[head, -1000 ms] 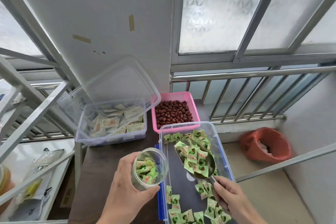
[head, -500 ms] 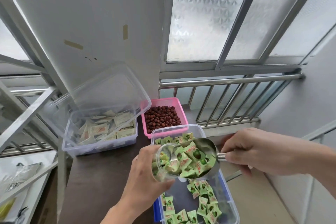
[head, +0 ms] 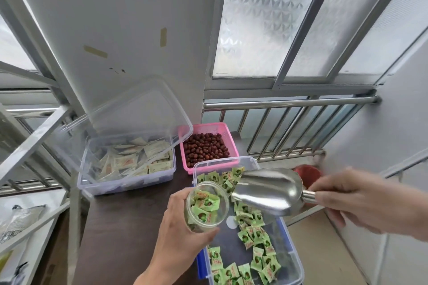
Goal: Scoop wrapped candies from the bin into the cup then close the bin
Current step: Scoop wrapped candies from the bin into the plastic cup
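Your left hand (head: 178,236) is wrapped around the cup (head: 206,206) at lower centre, which tilts toward you and holds green wrapped candies (head: 205,203). Your right hand (head: 354,201) at right pinches the handle of the metal scoop (head: 268,191), whose mouth lies just beside the cup's rim; its inside faces away, so you cannot tell its contents. Both sit above the open bin (head: 294,250) at lower right, with more candies scattered on its floor. Above it in the frame a pink basket (head: 228,133) holds red dates (head: 206,149); left of that stands a clear box (head: 92,183) of sachets, its lid (head: 139,111) raised.
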Tool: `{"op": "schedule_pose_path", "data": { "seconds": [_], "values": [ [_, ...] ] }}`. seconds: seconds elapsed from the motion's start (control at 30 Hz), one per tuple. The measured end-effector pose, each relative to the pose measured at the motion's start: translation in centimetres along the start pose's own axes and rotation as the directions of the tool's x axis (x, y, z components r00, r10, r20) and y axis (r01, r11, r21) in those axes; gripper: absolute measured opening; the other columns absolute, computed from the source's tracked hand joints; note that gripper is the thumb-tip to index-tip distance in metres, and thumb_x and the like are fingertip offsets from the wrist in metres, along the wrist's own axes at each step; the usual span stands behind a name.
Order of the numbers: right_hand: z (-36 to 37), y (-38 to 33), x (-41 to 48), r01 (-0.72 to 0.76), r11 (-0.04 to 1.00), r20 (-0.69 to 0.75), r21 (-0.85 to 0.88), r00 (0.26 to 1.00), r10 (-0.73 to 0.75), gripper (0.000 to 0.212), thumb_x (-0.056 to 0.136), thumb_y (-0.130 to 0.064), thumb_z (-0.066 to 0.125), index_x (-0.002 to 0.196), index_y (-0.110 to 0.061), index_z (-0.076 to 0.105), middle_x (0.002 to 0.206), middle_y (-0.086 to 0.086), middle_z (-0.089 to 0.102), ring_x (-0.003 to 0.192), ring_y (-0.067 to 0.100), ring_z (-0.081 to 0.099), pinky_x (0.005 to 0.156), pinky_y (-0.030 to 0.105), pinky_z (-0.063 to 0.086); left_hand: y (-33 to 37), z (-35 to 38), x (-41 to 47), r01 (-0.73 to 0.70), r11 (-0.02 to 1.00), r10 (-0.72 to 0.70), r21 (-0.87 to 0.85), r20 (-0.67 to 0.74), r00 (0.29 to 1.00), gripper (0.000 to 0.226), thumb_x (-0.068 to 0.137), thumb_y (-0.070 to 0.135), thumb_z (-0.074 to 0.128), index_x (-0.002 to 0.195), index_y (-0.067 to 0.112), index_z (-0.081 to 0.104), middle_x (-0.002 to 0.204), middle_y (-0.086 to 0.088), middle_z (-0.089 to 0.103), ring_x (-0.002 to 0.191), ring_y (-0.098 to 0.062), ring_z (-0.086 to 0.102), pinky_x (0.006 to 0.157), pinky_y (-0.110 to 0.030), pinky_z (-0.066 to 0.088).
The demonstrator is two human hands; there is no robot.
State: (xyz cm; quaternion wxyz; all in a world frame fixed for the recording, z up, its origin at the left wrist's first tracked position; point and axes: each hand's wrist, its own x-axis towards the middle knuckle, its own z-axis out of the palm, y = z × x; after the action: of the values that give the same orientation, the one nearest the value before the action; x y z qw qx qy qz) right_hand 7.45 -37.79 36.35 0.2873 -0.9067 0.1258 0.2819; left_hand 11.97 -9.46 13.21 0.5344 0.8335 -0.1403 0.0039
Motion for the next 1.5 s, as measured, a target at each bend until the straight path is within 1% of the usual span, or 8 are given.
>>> {"op": "schedule_pose_path", "data": {
  "seconds": [0.1, 0.27, 0.43, 0.53, 0.9, 1.03, 1.27, 1.5],
  "values": [
    [6.1, 4.8, 1.5, -0.252, 0.888, 0.120, 0.385, 0.967, 0.223, 0.037, 0.101, -0.017, 0.052, 0.072, 0.004, 0.062, 0.053, 0.017, 0.039, 0.031, 0.011, 0.028, 0.033, 0.014, 0.021, -0.6, -0.9, -0.4, 0.029, 0.999, -0.031, -0.045, -0.063, 0.998, 0.096, 0.050, 0.029, 0.098, 0.120, 0.061, 0.040, 0.122, 0.021, 0.055, 0.114, 0.000, 0.057, 0.089, -0.013, 0.048],
    [12.5, 8.0, 3.9, -0.462, 0.847, 0.212, 0.264, 0.884, 0.416, 0.037, 0.095, -0.013, 0.055, 0.059, -0.006, 0.060, 0.029, -0.005, 0.047, 0.021, 0.006, 0.036, 0.027, 0.016, 0.026, -1.0, -1.3, -1.1, 0.075, 0.993, -0.083, -0.093, -0.083, 0.993, 0.098, 0.051, 0.021, 0.100, 0.117, 0.061, 0.039, 0.122, 0.017, 0.057, 0.114, 0.001, 0.057, 0.087, -0.004, 0.044],
    [13.4, 9.0, 6.7, -0.592, 0.725, 0.237, 0.353, 0.806, 0.543, 0.014, 0.095, -0.010, 0.048, 0.086, -0.001, 0.054, 0.047, 0.007, 0.057, 0.030, 0.014, 0.034, 0.033, 0.017, 0.021, -1.0, -1.2, -0.4, 0.062, 0.995, -0.069, -0.083, -0.081, 0.994, 0.100, 0.051, 0.023, 0.100, 0.118, 0.064, 0.038, 0.123, 0.015, 0.057, 0.115, -0.003, 0.057, 0.089, -0.005, 0.045],
    [14.2, 8.7, 9.0, -0.582, 0.645, 0.228, 0.495, 0.803, 0.550, 0.012, 0.098, -0.009, 0.045, 0.095, 0.000, 0.052, 0.050, 0.008, 0.056, 0.031, 0.012, 0.031, 0.034, 0.016, 0.019, -0.6, -1.4, 0.2, 0.039, 0.996, -0.045, -0.079, -0.081, 0.996, 0.100, 0.051, 0.023, 0.100, 0.121, 0.061, 0.040, 0.125, 0.012, 0.058, 0.117, -0.007, 0.059, 0.095, -0.021, 0.049],
    [17.9, 12.1, 9.6, -0.478, 0.710, 0.104, 0.517, 0.859, 0.502, 0.047, 0.096, -0.008, 0.057, 0.048, -0.007, 0.062, 0.045, 0.000, 0.052, 0.036, 0.002, 0.041, 0.035, 0.014, 0.030, -0.1, -0.6, -0.3, 0.050, 0.997, -0.053, -0.064, -0.052, 0.997, 0.101, 0.046, 0.019, 0.102, 0.120, 0.054, 0.043, 0.122, 0.028, 0.056, 0.113, 0.011, 0.056, 0.086, 0.005, 0.040],
    [18.5, 13.0, 9.8, -0.499, 0.751, 0.109, 0.433, 0.856, 0.506, 0.037, 0.093, -0.010, 0.062, 0.057, -0.012, 0.066, 0.070, -0.003, 0.058, 0.062, 0.000, 0.045, 0.051, 0.004, 0.032, -0.1, -0.9, -0.3, 0.063, 0.996, -0.067, -0.064, -0.059, 0.996, 0.103, 0.045, 0.020, 0.102, 0.120, 0.057, 0.042, 0.121, 0.030, 0.055, 0.112, 0.013, 0.056, 0.084, 0.007, 0.040],
    [21.0, 11.9, 14.7, -0.372, 0.679, 0.018, 0.633, 0.884, 0.468, 0.044, 0.097, -0.009, 0.044, 0.053, -0.009, 0.051, 0.036, 0.001, 0.047, 0.027, 0.015, 0.037, 0.033, 0.016, 0.025, 0.4, -0.9, -0.3, 0.067, 0.997, -0.068, -0.022, -0.056, 0.996, 0.106, 0.042, 0.023, 0.103, 0.117, 0.065, 0.041, 0.123, 0.031, 0.055, 0.112, 0.014, 0.056, 0.086, 0.006, 0.040],
    [22.6, 10.1, 22.0, -0.250, 0.665, -0.024, 0.704, 0.927, 0.374, 0.031, 0.095, -0.015, 0.037, 0.067, -0.012, 0.049, 0.068, 0.013, 0.051, 0.047, 0.019, 0.040, 0.043, 0.028, 0.027, 0.9, -1.1, -1.0, 0.099, 0.995, -0.096, 0.030, -0.096, 0.991, 0.108, 0.038, 0.020, 0.103, 0.115, 0.067, 0.043, 0.124, 0.024, 0.058, 0.111, 0.012, 0.057, 0.086, 0.006, 0.041]
  ]
}}
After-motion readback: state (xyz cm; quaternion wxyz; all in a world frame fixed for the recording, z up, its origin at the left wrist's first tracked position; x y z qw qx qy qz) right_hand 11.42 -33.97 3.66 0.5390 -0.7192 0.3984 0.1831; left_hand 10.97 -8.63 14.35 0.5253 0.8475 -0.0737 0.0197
